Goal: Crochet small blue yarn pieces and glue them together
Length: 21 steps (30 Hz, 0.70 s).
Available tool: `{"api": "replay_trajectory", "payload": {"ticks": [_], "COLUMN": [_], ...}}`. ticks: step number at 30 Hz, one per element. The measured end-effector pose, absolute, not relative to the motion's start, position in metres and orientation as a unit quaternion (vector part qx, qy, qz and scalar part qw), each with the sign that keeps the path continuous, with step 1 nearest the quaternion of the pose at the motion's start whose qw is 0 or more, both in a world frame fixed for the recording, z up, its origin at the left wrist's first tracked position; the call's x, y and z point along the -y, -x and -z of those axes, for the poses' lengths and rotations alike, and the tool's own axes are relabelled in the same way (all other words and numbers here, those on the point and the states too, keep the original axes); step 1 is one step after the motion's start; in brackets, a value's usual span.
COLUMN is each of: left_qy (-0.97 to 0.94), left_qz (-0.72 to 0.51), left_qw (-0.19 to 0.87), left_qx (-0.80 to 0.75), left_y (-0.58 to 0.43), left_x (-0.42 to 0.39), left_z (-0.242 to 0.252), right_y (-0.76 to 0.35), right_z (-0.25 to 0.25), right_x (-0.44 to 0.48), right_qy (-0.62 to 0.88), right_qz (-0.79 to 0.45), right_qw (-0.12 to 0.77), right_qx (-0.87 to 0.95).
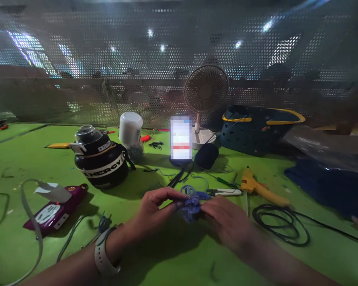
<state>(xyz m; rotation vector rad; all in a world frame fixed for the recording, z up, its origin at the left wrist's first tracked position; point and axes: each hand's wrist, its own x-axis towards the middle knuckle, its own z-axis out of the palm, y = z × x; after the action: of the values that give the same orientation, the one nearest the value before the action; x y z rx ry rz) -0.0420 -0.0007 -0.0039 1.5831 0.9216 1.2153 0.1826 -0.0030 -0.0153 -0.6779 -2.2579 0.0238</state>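
Between my two hands is a small blue-purple piece of yarn work (192, 203), with loose loops at its top. My left hand (158, 206) pinches its left side between thumb and fingers, and a pale watch band circles that wrist. On the other side, the fingertips of my right hand (223, 216) are closed on its right edge. The piece is held above the green table (167, 260). Just beyond the hands lie a white-handled tool (228, 192) and strands of yarn. A dark ball of yarn (207, 156) rests farther back.
A lit phone (181, 138) stands upright before a fan (206, 89). Left are a black bottle (103, 161), a white container (131, 127) and a purple power strip (55, 208). Right are a yellow glue gun (264, 188), its coiled cable (282, 226) and a dark basket (250, 133).
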Motion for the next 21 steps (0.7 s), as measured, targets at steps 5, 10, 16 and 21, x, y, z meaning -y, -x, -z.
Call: {"api": "replay_trajectory", "payload": {"ticks": [5, 10, 16, 21], "left_qy": [-0.642, -0.645, -0.65, -0.596], "left_qz": [-0.473, -0.419, -0.408, -0.433], "left_qw": [0.483, 0.551, 0.549, 0.577], "left_qx": [-0.361, -0.324, -0.33, -0.353], "left_y": [0.041, 0.046, 0.041, 0.03], "left_x": [0.002, 0.001, 0.007, 0.011], "left_z": [-0.001, -0.004, -0.007, -0.004], "right_y": [-0.182, -0.182, -0.179, -0.179], "right_z": [0.015, 0.015, 0.011, -0.002], "right_x": [0.004, 0.005, 0.006, 0.01], "right_qy": [0.284, 0.292, 0.315, 0.321], "right_qz": [-0.03, -0.046, -0.122, -0.196], "right_qw": [0.375, 0.394, 0.385, 0.393], "right_qx": [0.882, 0.87, 0.859, 0.839]}}
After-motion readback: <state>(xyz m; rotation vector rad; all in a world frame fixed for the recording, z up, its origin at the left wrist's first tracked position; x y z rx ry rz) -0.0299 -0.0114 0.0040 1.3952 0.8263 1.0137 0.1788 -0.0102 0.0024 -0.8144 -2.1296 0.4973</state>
